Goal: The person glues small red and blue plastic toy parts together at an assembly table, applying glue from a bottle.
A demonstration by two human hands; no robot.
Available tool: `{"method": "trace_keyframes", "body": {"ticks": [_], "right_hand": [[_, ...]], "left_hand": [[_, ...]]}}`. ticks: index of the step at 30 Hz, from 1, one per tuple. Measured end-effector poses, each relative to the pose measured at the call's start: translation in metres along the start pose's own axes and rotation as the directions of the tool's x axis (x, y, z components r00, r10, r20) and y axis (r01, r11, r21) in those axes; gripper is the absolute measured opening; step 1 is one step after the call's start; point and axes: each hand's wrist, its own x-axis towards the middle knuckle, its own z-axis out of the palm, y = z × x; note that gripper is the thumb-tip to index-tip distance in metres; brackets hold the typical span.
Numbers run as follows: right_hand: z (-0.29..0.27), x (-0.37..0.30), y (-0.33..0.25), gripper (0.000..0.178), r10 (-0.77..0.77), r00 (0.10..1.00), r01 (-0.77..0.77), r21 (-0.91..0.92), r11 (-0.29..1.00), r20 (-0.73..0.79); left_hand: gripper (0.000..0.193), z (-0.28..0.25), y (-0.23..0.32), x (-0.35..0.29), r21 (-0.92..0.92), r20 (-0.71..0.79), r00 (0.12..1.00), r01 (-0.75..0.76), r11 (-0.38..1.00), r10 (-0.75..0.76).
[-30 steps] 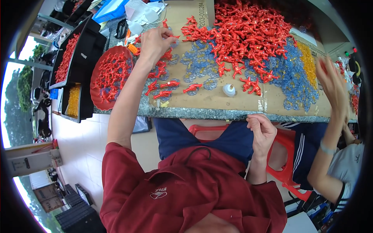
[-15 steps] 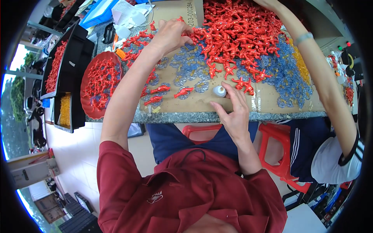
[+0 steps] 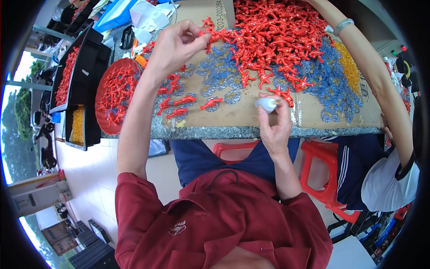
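Note:
My left hand point(image 3: 177, 47) is raised over the far left part of the table, thumb and fingertips pinching a small red plastic figure point(image 3: 205, 35) beside other red pieces. In my right hand point(image 3: 276, 123), near the front edge, a small white squeeze bottle point(image 3: 267, 105) lies tilted between thumb and fingers. Just past it rests a red figure point(image 3: 282, 95) with spread limbs. Clear bluish plastic discs point(image 3: 215, 76) cover the middle of the cardboard point(image 3: 233, 117). To the left, several red figures point(image 3: 211, 103) lie on such discs.
A large heap of red figures point(image 3: 273, 36) fills the back, with yellow pieces point(image 3: 347, 67) to its right. On the left stand a red scalloped tray point(image 3: 101, 114) and black bins point(image 3: 85, 74). Another person's arm point(image 3: 371, 67) reaches in from the right, beside a red stool point(image 3: 313, 166).
My left hand has drawn back leftward, now pinching a red figure. My right hand has closed round the white bottle and tilted it. The other person's arm has shifted slightly.

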Motion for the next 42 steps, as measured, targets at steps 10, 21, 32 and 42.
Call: {"method": "trace_keyframes", "body": {"ticks": [10, 21, 32, 42], "right_hand": [[-0.017, -0.045, -0.03, 0.035, 0.056, 0.991, -0.089, 0.281, 0.956, 0.12], [-0.029, -0.043, -0.026, 0.035, 0.076, 0.991, -0.088, 0.113, 0.99, 0.109], [-0.061, -0.04, -0.046, 0.034, -0.085, 0.988, 0.096, -0.086, 0.992, 0.129], [-0.059, -0.042, -0.045, 0.033, -0.083, 0.981, 0.104, -0.118, 0.987, 0.176]], "left_hand": [[0.015, 0.102, 0.065, -0.162, -0.778, 0.149, 0.964, 0.251, 0.576, -0.218], [0.021, 0.119, 0.047, -0.182, -0.919, 0.393, 0.861, 0.373, -0.125, -0.324], [0.038, 0.127, 0.044, -0.181, -0.672, 0.564, 0.815, 0.358, -0.648, -0.135], [0.036, 0.129, 0.043, -0.179, -0.722, 0.564, 0.81, 0.392, -0.57, -0.159]]}}
